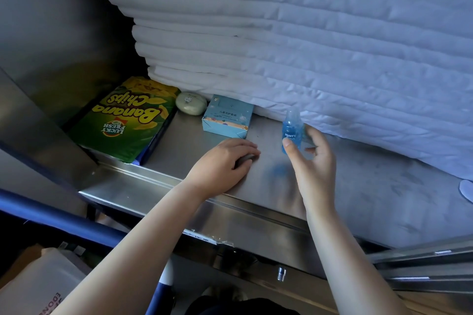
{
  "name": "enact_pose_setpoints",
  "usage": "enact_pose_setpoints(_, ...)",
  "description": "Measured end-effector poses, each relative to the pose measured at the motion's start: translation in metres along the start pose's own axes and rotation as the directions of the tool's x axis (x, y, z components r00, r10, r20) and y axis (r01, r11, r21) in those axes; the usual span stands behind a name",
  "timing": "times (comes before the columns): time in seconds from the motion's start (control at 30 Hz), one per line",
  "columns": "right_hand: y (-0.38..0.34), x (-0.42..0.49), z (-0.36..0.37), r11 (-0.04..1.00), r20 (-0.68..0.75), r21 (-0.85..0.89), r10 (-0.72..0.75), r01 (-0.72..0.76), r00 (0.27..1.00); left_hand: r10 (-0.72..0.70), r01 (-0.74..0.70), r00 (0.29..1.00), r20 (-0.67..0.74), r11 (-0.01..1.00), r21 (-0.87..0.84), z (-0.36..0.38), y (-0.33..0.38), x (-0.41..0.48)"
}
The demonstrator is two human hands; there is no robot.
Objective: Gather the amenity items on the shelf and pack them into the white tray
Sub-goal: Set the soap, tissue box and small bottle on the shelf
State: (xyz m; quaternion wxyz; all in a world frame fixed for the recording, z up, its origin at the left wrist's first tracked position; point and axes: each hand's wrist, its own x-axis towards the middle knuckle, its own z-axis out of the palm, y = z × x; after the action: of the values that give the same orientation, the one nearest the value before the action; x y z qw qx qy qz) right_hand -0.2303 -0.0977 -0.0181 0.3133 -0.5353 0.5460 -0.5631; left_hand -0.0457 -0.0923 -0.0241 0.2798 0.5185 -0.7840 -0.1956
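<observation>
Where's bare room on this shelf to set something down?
Bare shelf right of the right hand, before the linens; also between box and bottle. Crowded left: chips, soap, box, left hand pinching a dark item.

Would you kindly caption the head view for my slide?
Right hand holds a small blue plastic bottle at the steel shelf; left hand grips a dark item.

A green snack bag lies with its print upside down to the viewer: "Banana Chips" in big yellow letters, and below it a badge reading "LUCKY FRESH". The small blue bottle carries "MINTY" in white, with a smaller word under it that looks like "fresh". The light blue box has a line of Chinese characters and tiny English print, partly legible as "Children's … Care set". Red letters "EDON" show on a cardboard box at lower left, cut off by the frame edge.
</observation>
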Motion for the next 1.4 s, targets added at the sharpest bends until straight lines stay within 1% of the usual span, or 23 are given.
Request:
enact_pose_setpoints(0.07, -0.001, 0.006, 0.004, 0.999, -0.008, -0.039, -0.012, 0.012, 1.0, 0.0, 0.0, 1.0, -0.006, 1.0, 0.006, 0.0, 0.0, 0.0)
enact_pose_setpoints(0.2, -0.005, 0.029, 0.022, 0.995, 0.053, -0.102, 0.016, -0.01, 0.998, 0.011, -0.011, 1.0, -0.002, 1.0, 0.017, 0.001, 0.0, -0.001)
enact_pose_setpoints(0.3, -0.005, 0.047, 0.038, 0.972, 0.084, -0.231, -0.016, 0.035, 0.996, 0.019, -0.019, 1.0, 0.006, 1.0, 0.017, 0.0, 0.0, -0.001)
enact_pose_setpoints(0.43, 0.001, 0.058, 0.051, 0.957, 0.108, -0.284, -0.019, 0.049, 0.994, 0.034, -0.034, 0.999, 0.007, 0.999, 0.026, 0.0, -0.001, -0.002)
enact_pose_setpoints(0.6, 0.009, 0.06, 0.056, 0.964, 0.08, -0.263, 0.002, 0.019, 0.997, 0.032, -0.031, 0.999, -0.004, 0.998, 0.047, -0.001, -0.001, -0.004)
enact_pose_setpoints(0.7, 0.009, 0.06, 0.059, 0.971, 0.082, -0.237, 0.01, 0.01, 0.997, 0.026, -0.024, 0.999, -0.019, 0.995, 0.094, -0.004, 0.0, -0.009)
enact_pose_setpoints(0.8, 0.008, 0.059, 0.06, 0.98, 0.088, -0.197, 0.006, 0.012, 0.996, 0.052, -0.05, 0.999, -0.008, 0.988, 0.143, -0.008, -0.003, -0.014)
enact_pose_setpoints(1.0, 0.011, 0.055, 0.054, 0.973, 0.174, -0.232, 0.03, 0.011, 0.984, 0.061, -0.065, 0.997, 0.037, 0.987, 0.148, -0.012, -0.008, -0.017)
enact_pose_setpoints(1.17, 0.012, 0.054, 0.056, 0.943, 0.156, -0.331, 0.015, 0.038, 0.988, 0.055, -0.059, 0.998, 0.035, 0.989, 0.134, -0.011, -0.01, -0.017)
enact_pose_setpoints(1.3, 0.006, 0.051, 0.057, 0.935, 0.159, -0.354, 0.035, 0.024, 0.987, 0.049, -0.053, 0.998, 0.031, 0.988, 0.142, -0.011, -0.009, -0.017)
enact_pose_setpoints(1.33, 0.004, 0.047, 0.055, 0.919, 0.163, -0.394, 0.035, 0.032, 0.986, 0.047, -0.051, 0.998, 0.028, 0.988, 0.146, -0.011, -0.009, -0.017)
enact_pose_setpoints(1.4, 0.005, 0.032, 0.046, 0.835, 0.161, -0.543, 0.004, 0.086, 0.987, 0.056, -0.059, 0.998, 0.026, 0.985, 0.162, -0.009, -0.01, -0.017)
